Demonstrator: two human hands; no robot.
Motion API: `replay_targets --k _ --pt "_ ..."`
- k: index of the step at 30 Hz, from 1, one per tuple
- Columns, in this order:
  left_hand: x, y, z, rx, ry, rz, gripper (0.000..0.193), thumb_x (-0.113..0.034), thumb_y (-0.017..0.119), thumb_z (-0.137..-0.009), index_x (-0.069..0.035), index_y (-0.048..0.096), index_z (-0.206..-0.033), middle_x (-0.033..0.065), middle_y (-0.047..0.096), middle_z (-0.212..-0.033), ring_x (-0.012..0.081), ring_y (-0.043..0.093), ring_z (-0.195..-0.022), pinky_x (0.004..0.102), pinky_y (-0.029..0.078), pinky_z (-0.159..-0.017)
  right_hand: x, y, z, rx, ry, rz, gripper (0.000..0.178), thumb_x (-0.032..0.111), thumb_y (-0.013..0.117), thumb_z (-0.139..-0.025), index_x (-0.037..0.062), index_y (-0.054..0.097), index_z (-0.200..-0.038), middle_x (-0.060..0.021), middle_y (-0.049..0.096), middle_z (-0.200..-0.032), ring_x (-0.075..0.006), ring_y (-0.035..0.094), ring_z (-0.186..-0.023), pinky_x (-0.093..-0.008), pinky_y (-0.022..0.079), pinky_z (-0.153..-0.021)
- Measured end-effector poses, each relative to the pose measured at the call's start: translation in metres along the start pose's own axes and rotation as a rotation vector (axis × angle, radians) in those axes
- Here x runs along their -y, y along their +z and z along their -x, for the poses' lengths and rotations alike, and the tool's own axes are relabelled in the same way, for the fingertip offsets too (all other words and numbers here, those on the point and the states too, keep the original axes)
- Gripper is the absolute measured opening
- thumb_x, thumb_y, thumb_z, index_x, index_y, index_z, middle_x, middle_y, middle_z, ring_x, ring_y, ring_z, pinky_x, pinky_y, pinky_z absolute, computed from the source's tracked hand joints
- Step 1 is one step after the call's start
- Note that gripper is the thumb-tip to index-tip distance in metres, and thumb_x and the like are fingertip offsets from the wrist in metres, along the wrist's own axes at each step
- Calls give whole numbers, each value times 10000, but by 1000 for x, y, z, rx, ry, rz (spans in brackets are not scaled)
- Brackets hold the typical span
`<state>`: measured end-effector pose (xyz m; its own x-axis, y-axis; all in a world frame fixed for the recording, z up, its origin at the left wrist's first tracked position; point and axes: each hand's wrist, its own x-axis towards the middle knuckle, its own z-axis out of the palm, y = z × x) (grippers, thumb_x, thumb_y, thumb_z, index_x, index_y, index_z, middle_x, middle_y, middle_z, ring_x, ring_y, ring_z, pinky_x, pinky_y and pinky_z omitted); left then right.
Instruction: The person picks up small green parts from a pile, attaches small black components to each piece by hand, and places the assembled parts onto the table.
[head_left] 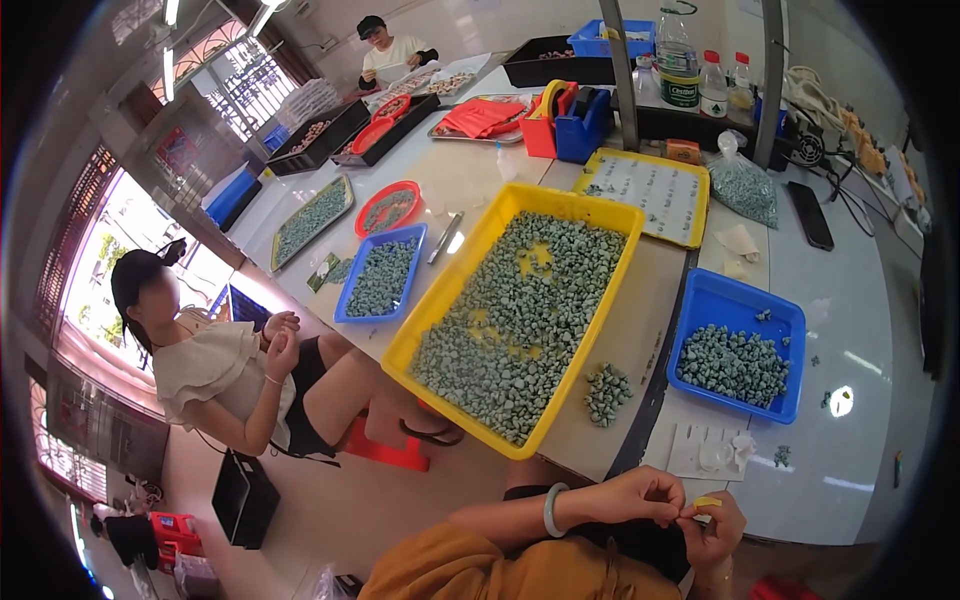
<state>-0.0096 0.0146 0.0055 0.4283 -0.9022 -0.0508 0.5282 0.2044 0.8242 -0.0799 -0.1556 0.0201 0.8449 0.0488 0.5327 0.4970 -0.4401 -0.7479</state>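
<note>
My left hand (648, 496), with a pale bangle (553, 511) on its wrist, and my right hand (714, 528) meet at the table's front edge. Fingers of both are pinched together at the tips; whatever lies between them is too small to make out. A yellow strip (708, 502) sits on a finger of my right hand. Just beyond is a white card (690, 455) with a small clear round dish (716, 456). Past it stands a blue tray (796, 345) holding small grey-green pieces (733, 362). Left of that, a loose pile of the same pieces (607, 394) lies on the table.
A large yellow tray (408, 345) full of such pieces overhangs the table edge. Behind are a yellow-rimmed tray (640, 200), a tied plastic bag (745, 185), a phone (810, 216) and tape dispensers (585, 125). One person (215, 360) sits at left, another (390, 60) works far back.
</note>
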Motion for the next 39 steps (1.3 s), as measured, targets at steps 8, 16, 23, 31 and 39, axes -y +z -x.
replay_targets --k 8,16,23,31,39 --pt "1 -1 -2 4 3 9 48 -37 558 -817 -10 519 -812 26 508 -868 88 508 -758 217 427 -697 2 -2 -5 5 -5 16 239 77 711 -665 66 527 -817 -40 595 -667 -224 546 -576 -295 430 -530" --pt "-2 0 -3 -23 180 -53 53 27 595 -766 17 571 -811 79 527 -937 129 539 -824 237 444 -759 0 -3 0 -44 -6 8 226 64 690 -686 57 514 -828 -49 586 -664 -213 529 -582 -283 416 -531" --pt "-5 -4 -1 -140 131 2 99 72 571 -766 18 597 -845 105 532 -1001 151 560 -896 258 461 -800 -5 -9 5 -170 41 -18 232 14 654 -688 38 490 -849 -54 568 -660 -194 472 -612 -279 378 -585" --pt "-13 -2 -6 -206 190 1 98 75 555 -778 19 600 -845 94 530 -1013 149 574 -893 238 472 -780 -10 -7 5 -207 51 -30 236 4 643 -693 35 486 -866 -60 553 -659 -189 458 -626 -274 370 -598" --pt "-6 -3 -11 -255 232 -9 178 77 583 -755 6 599 -917 83 568 -992 133 570 -903 249 457 -819 -15 -20 11 -105 50 -51 302 -16 600 -737 24 441 -991 -74 472 -745 -167 434 -709 -263 371 -667"
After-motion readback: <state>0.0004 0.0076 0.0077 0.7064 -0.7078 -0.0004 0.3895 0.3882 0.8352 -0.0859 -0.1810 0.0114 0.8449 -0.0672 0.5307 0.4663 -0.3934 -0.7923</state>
